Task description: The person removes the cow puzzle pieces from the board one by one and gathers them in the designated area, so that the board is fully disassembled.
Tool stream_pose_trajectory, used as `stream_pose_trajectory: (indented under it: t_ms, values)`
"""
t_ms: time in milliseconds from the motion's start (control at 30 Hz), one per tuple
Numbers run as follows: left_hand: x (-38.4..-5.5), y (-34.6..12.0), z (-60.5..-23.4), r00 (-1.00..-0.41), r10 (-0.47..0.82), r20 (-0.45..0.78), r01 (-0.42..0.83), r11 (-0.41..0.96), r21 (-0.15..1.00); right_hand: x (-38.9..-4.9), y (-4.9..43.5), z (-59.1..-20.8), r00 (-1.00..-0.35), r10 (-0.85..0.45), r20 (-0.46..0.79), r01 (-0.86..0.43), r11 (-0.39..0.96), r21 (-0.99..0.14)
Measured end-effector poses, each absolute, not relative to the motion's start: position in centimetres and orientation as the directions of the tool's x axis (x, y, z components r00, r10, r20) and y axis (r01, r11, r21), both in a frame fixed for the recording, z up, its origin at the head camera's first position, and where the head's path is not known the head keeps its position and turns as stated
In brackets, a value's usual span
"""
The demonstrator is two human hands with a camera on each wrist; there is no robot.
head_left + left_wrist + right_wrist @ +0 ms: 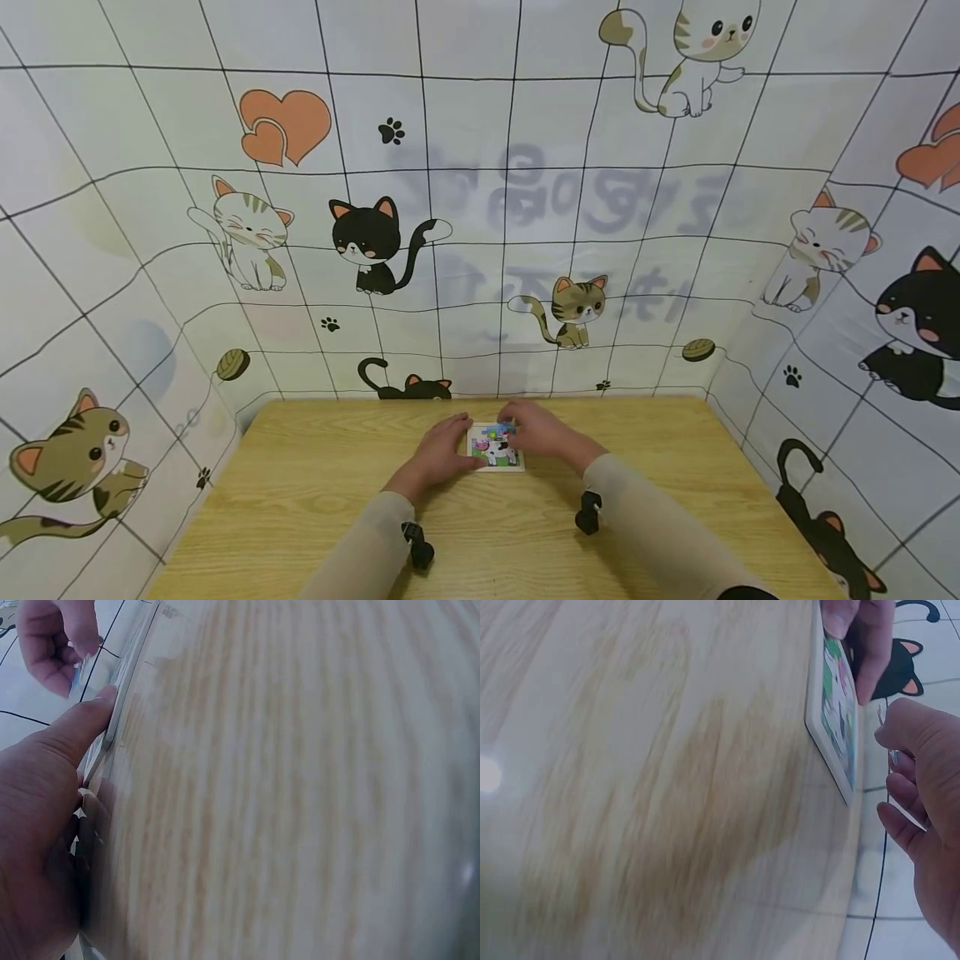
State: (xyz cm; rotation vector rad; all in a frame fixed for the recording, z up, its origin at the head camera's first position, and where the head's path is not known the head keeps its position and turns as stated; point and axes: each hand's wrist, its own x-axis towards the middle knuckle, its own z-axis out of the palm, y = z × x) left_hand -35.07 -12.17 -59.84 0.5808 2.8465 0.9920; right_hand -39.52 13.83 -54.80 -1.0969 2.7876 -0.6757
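White sheeting: on my head feed it lines the left side (45,333), printed with black grid lines and a brown striped cat (71,458).
Wooden table: I see its pale grained top (300,475) spread below the sheeting, reaching under both arms.
Orange heart: it is printed high on the back sheeting (296,125), left of centre, above a black-and-white cat (375,242).
Left sleeve: beige (360,550), coming up from the bottom edge, with a black device (417,546) at the wrist.
Left hand: I have it (433,454) at the left side of the puzzle, fingers fairly straight and thumb extended, touching the frame; my left wrist feed shows the thumb tip against the board's edge.
Cow puzzle: it lies flat on the table between the two hands, toward the far edge, its pale frame (504,469) around a black-and-white cow, with pink to the cow's left and blue above.
Puzzle piece: thin and partly blue (74,679), mostly hidden by fingers.
Right hand: I read it (542,429) as pinching that piece between thumb and fingers, by the puzzle's far right corner.
Right sleeve: beige too (660,512), a second black device (588,512) at its wrist.
Right sheeting: another black-and-white cat (918,325) is printed here.
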Motion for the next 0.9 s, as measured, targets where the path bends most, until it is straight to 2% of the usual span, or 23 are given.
stream_pose_trajectory:
  t_ms: [133,400,900]
  values:
    - [-35.3,-12.2,-60.0,-0.929,0.366,0.052,0.317,0.717,0.621,-39.4,15.1,-54.5,-0.759,-0.644,0.099,-0.612,0.652,-0.447]
    - [-35.3,-12.4,-60.5,-0.931,0.361,0.052,0.314,0.721,0.617,-39.3,17.5,-54.6,-0.748,-0.649,0.143,-0.631,0.627,-0.456]
    - [-35.3,-12.1,-60.2,-0.931,0.36,0.065,0.319,0.711,0.627,-39.6,21.6,-53.7,-0.811,-0.571,0.124,-0.543,0.657,-0.523]
